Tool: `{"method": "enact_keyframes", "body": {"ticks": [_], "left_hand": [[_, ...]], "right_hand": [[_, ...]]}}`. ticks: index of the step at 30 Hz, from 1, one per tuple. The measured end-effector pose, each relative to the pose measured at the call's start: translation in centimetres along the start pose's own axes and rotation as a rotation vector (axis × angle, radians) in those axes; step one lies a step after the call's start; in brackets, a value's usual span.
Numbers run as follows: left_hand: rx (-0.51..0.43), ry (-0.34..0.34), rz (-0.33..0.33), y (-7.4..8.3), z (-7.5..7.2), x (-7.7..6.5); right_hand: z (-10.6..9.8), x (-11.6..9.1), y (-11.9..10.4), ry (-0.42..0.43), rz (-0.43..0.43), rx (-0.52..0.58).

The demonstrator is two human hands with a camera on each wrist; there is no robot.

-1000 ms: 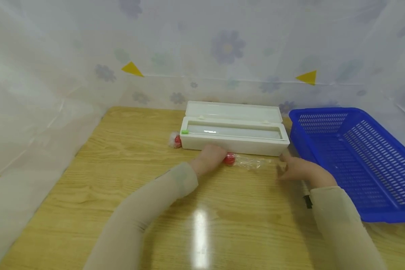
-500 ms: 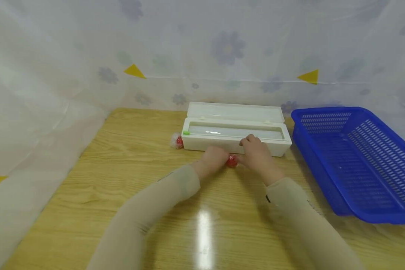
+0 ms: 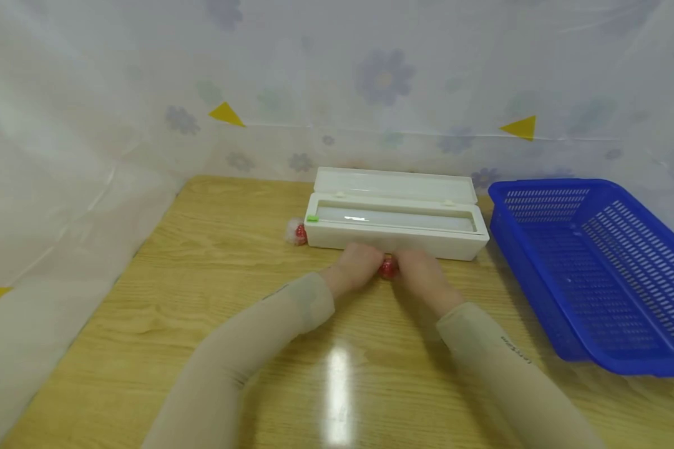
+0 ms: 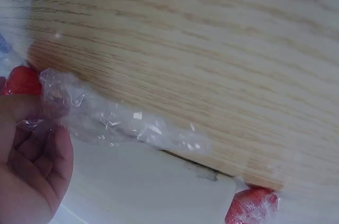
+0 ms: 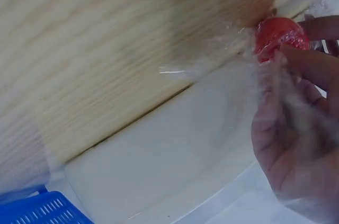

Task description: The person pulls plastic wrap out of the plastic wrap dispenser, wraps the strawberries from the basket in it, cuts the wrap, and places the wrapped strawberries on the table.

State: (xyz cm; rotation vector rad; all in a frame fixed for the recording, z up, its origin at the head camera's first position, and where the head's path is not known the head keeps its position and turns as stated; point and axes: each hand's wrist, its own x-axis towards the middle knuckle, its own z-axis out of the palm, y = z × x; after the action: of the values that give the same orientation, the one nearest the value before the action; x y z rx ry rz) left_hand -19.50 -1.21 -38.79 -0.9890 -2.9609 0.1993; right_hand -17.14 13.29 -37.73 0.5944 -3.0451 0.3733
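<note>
A small round red object (image 3: 389, 268) wrapped in clear plastic film lies on the table between both hands; its exact kind is unclear. My left hand (image 3: 358, 267) pinches the gathered film (image 4: 63, 97) at its left side, and a crinkled tail of film trails away from the fingers in the left wrist view. From the other side, my right hand (image 3: 424, 274) pinches the film close against the red object (image 5: 280, 38), with loose film over the palm. Just behind both hands stands a white cling film dispenser (image 3: 337, 237), its lid (image 3: 395, 184) raised.
A second red object (image 3: 300, 234) in crumpled film (image 4: 259, 208) sits by the dispenser's left end. To the right stands a blue plastic basket (image 3: 539, 293). A floral sheet (image 3: 382, 75) hangs behind the wooden table (image 3: 202, 249).
My right hand has come left from beside the dispenser's right end to the red object and now pinches its film. The film tail on that side was gathered up. My left hand stayed in place.
</note>
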Motion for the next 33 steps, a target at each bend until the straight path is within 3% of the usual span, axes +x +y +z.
{"method": "enact_keyframes", "body": {"ticks": [2, 6, 11, 15, 22, 26, 29, 33], "left_hand": [[-0.055, -0.014, -0.017, 0.0, 0.0, 0.0], [-0.258, -0.044, -0.055, -0.3, 0.2, 0.1], [-0.500, -0.082, -0.118, -0.6, 0.5, 0.3], [-0.616, -0.090, -0.161, -0.6, 0.4, 0.4], [-0.669, 0.009, -0.146, -0.3, 0.1, 0.2], [-0.781, 0.056, -0.169, 0.0, 0.1, 0.1], [-0.930, 0.096, -0.208, 0.3, 0.0, 0.2], [-1.191, 0.193, -0.325, 0.9, -0.2, 0.2]], "right_hand": [[0.1, -0.1, 0.0, 0.008, -0.037, 0.039], [0.7, 0.0, 0.5, -0.016, -0.040, 0.138], [1.1, 0.4, 1.2, -0.117, 0.040, 0.296], [1.0, 0.5, 1.6, -0.163, 0.105, 0.416], [0.9, 0.9, 2.1, -0.216, 0.126, 0.466], [0.6, 0.8, 2.4, -0.248, 0.169, 0.495], [0.2, 0.6, 2.4, -0.267, 0.213, 0.551], [-0.5, 0.5, 2.4, -0.263, 0.270, 0.599]]}}
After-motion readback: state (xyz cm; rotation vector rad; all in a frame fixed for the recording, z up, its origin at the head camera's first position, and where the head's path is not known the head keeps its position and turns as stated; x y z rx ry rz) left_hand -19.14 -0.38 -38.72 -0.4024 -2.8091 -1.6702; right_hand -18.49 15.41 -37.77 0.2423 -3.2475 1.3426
